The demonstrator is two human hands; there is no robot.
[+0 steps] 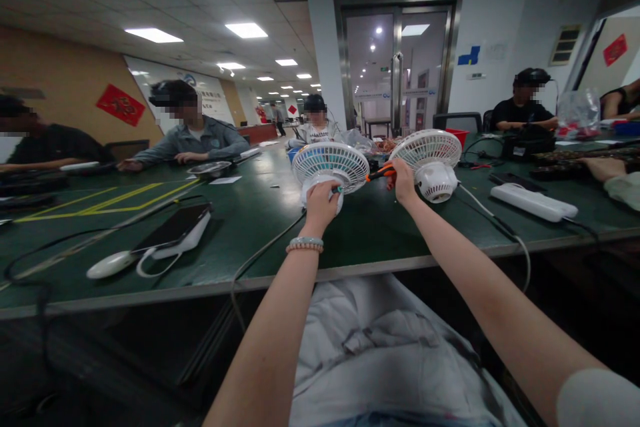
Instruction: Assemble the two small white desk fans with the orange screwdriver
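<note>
Two white fans with round grilles are on the green table in front of me. My left hand [321, 203] is closed at the back of the left fan [330, 163]. A slim teal-ended tool [337, 189] shows between its fingers, its kind too small to make out. Between the two fans, my right hand [403, 181] is closed on an orange-and-black-handled hand tool [381, 173], pointing left toward the left grille. Its working end is not clear. The right fan [431, 153] stands just beyond that hand, its vented motor housing facing me.
On the left of the green table [280, 247] lie a dark phone [173, 225] and a white rounded device [111, 265]. A white power bank [534, 202] with a cable lies right. Cords hang over the front edge. Several people sit around the table.
</note>
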